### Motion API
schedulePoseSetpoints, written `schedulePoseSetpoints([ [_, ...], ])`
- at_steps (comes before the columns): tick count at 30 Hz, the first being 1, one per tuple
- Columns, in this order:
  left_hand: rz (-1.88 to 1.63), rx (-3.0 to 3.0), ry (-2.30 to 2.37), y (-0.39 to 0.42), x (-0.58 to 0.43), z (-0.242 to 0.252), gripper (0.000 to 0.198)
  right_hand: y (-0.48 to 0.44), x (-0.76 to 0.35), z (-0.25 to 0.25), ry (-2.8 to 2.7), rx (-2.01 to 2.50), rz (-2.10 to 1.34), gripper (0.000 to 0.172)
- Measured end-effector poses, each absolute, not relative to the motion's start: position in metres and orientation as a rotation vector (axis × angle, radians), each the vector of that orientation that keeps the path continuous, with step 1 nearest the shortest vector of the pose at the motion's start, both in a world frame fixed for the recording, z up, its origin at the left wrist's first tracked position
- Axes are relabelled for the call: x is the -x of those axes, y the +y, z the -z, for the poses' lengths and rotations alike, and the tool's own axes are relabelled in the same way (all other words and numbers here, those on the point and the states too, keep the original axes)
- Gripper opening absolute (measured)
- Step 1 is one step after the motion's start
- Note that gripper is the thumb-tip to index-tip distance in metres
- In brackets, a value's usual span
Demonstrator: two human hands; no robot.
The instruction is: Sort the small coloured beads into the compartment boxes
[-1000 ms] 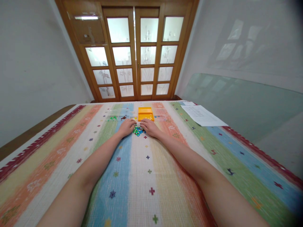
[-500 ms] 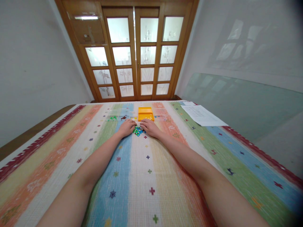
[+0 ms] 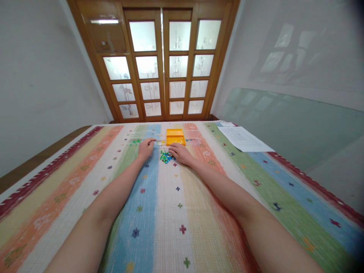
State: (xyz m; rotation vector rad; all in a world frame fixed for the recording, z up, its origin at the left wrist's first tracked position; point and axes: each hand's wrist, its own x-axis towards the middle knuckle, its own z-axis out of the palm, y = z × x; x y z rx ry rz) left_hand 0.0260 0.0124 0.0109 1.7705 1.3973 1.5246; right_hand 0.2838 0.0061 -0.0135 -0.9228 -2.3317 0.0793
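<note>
A small heap of coloured beads (image 3: pixel 165 156), mostly green and blue, lies on the striped tablecloth (image 3: pixel 170 212). My right hand (image 3: pixel 179 152) rests beside the heap's right edge, fingers curled down onto the cloth near the beads. My left hand (image 3: pixel 146 148) reaches past the heap to the left, its fingers stretched over a clear compartment tray (image 3: pixel 148 142) that holds a few green and dark beads. An orange tray (image 3: pixel 175 137) stands just behind the heap. What the fingertips of either hand pinch is too small to see.
A white printed sheet (image 3: pixel 241 138) lies at the far right of the table. Wooden doors with frosted panes (image 3: pixel 163 64) stand beyond the table's far edge. A glass panel (image 3: pixel 284 125) leans along the right wall.
My left hand has moved away from the bead heap, forward and left to the clear tray. My right hand has stayed beside the heap.
</note>
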Motion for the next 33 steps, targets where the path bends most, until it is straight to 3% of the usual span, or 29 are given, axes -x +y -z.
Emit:
schedulePoseSetpoints([
  [9,-1.893,-1.036,1.674,0.045,0.028,-0.003,0.037,0.006,-0.284,0.012,-2.33,0.915,-0.096,0.039],
  [20,-1.855,-0.65,1.478,0.053,0.044,-0.003,0.049,0.001,-0.286,0.005,-2.328,0.915,-0.157,0.042],
  [28,-1.845,-0.84,1.611,0.05,0.038,0.0,0.04,0.003,-0.285,0.008,-2.334,0.915,-0.136,0.042],
  [33,-1.634,-1.465,1.663,0.038,0.023,-0.002,0.026,0.004,-0.285,0.01,-2.333,0.923,-0.139,0.041],
])
